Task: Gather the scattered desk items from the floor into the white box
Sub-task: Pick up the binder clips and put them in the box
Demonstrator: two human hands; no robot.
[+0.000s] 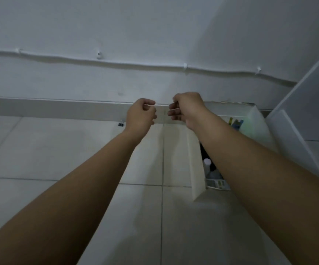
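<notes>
Both arms reach out over the tiled floor [59,150]. The left hand [140,115] and the right hand [185,109] are up in front of the wall, close to each other but not touching. The fingers of both hands are curled in. A thin pale thing [161,105], maybe a rubber band, seems to run from one hand to the other, pinched at each end. It is too thin and blurry to be sure what it is.

The white box [195,165] sits on the floor under the right arm, next to the wall. Inside it are a white bottle [207,163] and some colorful things [236,122] that are too blurry to name.

A small black binder clip [120,124] lies on the floor by the baseboard, just left of the left hand.

A white cable [116,63] runs along the wall.
</notes>
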